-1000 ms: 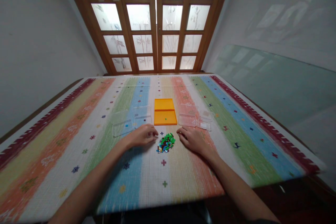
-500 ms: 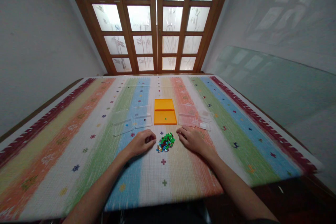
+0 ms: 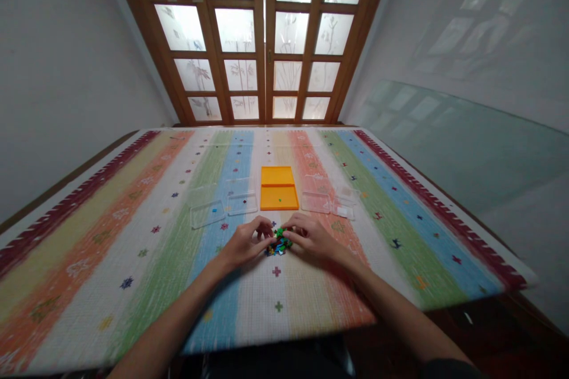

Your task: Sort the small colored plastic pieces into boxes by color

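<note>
A small heap of tiny toy bricks, green, blue and dark, lies on the striped tablecloth between my two hands. At its left side my left hand has thumb and forefinger parted, with the thumb tip touching the heap. From the right my right hand reaches over the heap, its bent fingers and thumb apart at the bricks. No brick can be made out in either hand. Part of the heap is hidden under my fingers. Just beyond sits an open yellow-orange case with a small green piece inside.
Left of the case stand two clear plastic boxes, one with a blue piece and the other with a dark red piece. To its right are another clear box and a smaller clear one holding something white.
Both hands have moved inward from beside the heap to its edges and now cover part of it. The fingers have spread. The containers stay where they were.
</note>
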`<state>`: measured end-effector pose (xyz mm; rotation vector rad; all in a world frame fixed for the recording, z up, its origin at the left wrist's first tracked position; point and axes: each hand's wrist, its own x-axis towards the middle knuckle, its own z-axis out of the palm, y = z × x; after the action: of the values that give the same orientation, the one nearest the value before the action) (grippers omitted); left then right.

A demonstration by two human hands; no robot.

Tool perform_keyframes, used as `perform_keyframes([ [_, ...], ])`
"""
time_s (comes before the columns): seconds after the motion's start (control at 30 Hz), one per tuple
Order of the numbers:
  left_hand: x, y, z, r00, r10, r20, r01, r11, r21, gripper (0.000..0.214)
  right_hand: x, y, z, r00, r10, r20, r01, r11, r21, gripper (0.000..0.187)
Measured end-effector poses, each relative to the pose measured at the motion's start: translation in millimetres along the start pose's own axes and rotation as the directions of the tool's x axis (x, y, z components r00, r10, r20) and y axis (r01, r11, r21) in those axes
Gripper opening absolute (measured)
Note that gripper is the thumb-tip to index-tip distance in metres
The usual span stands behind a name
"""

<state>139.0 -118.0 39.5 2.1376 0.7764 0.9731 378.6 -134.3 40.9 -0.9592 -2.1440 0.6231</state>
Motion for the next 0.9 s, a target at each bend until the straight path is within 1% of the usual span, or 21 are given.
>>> perform_keyframes([
  [0.13, -3, -2, 4.1, 1.000, 0.002, -0.001, -0.002, 1.000, -0.026, 0.023, 4, -1, 4, 0.997, -0.067, 0.034, 0.066, 0.998, 0.022, 0.020],
  [0.3, -3, -2, 6.5, 1.000, 0.000, -0.016, 0.000, 0.999, -0.040, 0.027, 8, -2, 8, 0.993, -0.106, 0.054, 0.105, 0.994, 0.020, 0.020],
  [0.47, -4, -1, 8.4, 1.000, -0.006, -0.022, 0.005, 0.999, -0.047, 0.034, 10, -4, 8, 0.987, -0.144, 0.078, 0.148, 0.987, -0.059, 0.019],
  [0.57, -5, -1, 5.8, 0.999, -0.019, -0.032, 0.019, 1.000, -0.015, 0.039, 10, 1, -1, 0.989, -0.138, 0.058, 0.145, 0.981, -0.128, 0.019],
  [0.63, -5, -2, 1.2, 0.998, -0.033, -0.060, 0.036, 0.998, 0.051, 0.036, 11, 11, -13, 0.997, -0.083, 0.004, 0.082, 0.979, -0.189, 0.018],
  [0.73, -7, -8, -7.9, 0.993, -0.074, -0.095, 0.089, 0.983, 0.162, 0.029, 10, 34, -38, 0.996, 0.049, -0.080, -0.072, 0.950, -0.305, 0.016],
  [0.83, -8, -16, -15.4, 0.986, -0.150, -0.077, 0.164, 0.957, 0.238, 0.022, 10, 55, -61, 0.969, 0.221, -0.113, -0.248, 0.883, -0.399, 0.019],
  [0.9, -8, -20, -18.1, 0.979, -0.196, -0.062, 0.206, 0.939, 0.275, 0.021, 11, 63, -73, 0.946, 0.305, -0.111, -0.321, 0.823, -0.469, 0.021],
])
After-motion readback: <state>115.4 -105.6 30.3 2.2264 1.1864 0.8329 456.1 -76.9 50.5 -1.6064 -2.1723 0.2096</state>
